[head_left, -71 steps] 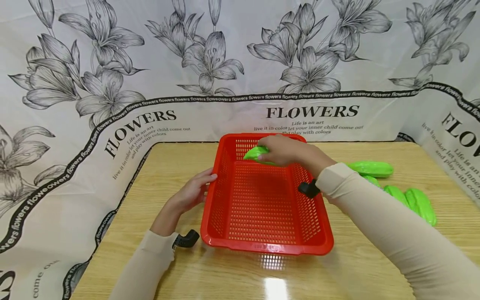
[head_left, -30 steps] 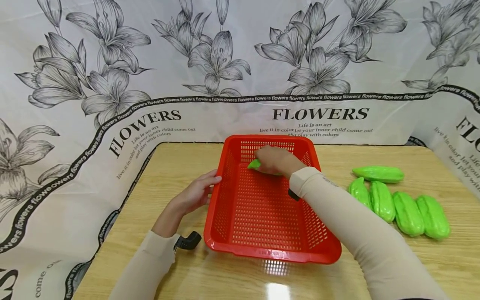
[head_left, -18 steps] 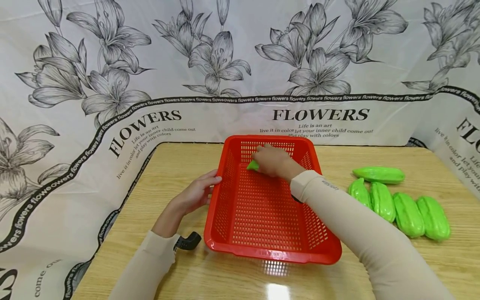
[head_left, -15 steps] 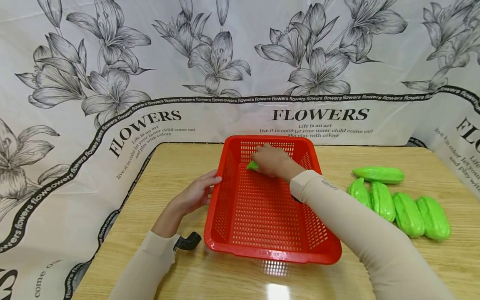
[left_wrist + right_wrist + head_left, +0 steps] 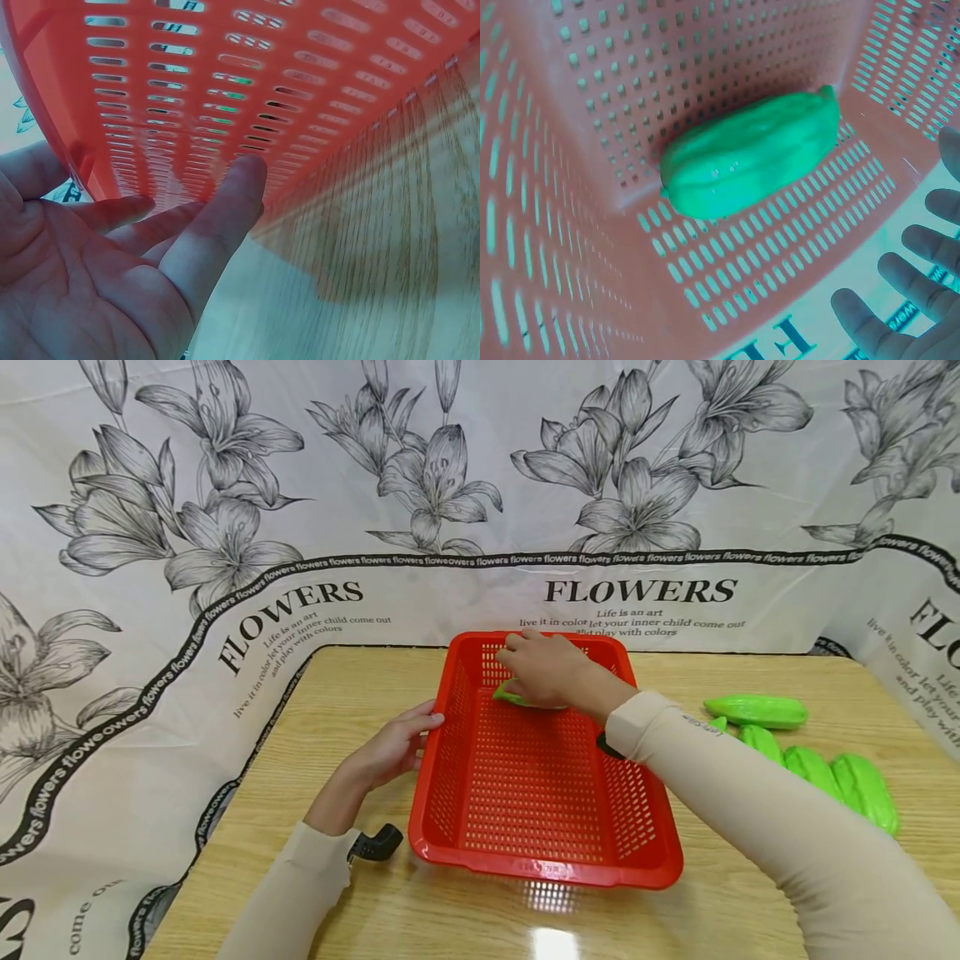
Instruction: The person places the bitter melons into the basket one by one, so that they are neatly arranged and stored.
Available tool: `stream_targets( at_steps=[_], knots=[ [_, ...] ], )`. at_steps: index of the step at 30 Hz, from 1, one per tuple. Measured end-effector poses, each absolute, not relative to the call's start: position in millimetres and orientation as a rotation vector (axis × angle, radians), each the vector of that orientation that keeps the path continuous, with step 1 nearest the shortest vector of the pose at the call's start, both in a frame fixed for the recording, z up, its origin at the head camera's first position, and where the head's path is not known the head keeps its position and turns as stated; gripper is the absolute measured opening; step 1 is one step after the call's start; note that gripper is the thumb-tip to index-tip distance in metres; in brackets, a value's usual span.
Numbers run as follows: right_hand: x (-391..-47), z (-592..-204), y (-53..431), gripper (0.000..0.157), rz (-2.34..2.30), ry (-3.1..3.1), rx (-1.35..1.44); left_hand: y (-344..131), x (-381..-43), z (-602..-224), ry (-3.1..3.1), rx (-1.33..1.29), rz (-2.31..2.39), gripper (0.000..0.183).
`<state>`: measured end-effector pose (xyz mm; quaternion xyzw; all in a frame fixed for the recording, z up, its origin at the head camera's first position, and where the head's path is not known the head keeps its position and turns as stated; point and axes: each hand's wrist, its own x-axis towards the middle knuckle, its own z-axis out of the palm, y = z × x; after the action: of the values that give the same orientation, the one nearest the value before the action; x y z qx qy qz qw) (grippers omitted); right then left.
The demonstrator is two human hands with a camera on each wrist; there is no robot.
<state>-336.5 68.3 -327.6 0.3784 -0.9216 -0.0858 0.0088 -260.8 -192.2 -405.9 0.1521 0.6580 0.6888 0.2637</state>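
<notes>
A basket is standing on the bench, a gourd lying in its far end.
Right of it, a row of gourds is lying, another gourd behind; cloth is hanging at the back.

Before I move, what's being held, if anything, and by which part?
The left hand holds the red plastic basket by its left rim. The right hand holds nothing: the ridged green vegetable lies in the basket, clear of that hand's fingers.

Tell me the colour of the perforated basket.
Red; the perforated basket shows best in the head view.
</notes>
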Motion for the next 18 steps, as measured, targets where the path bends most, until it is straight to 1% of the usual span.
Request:
stream_targets(
  at_steps=[8,14,18],
  knots=[
    [-325,-305,87,0.041,-0.27,-2.766,1.171,-191,-261,-406,1.787,0.421,1.856,0.053],
    [-327,-287,111,0.049,-0.166,-2.774,1.082,-191,-259,-406,1.789,0.403,1.864,0.053],
    [-330,-278,134,0.049,-0.09,-2.785,1.015,-191,-259,-406,1.785,0.396,1.874,0.053]
  ],
)
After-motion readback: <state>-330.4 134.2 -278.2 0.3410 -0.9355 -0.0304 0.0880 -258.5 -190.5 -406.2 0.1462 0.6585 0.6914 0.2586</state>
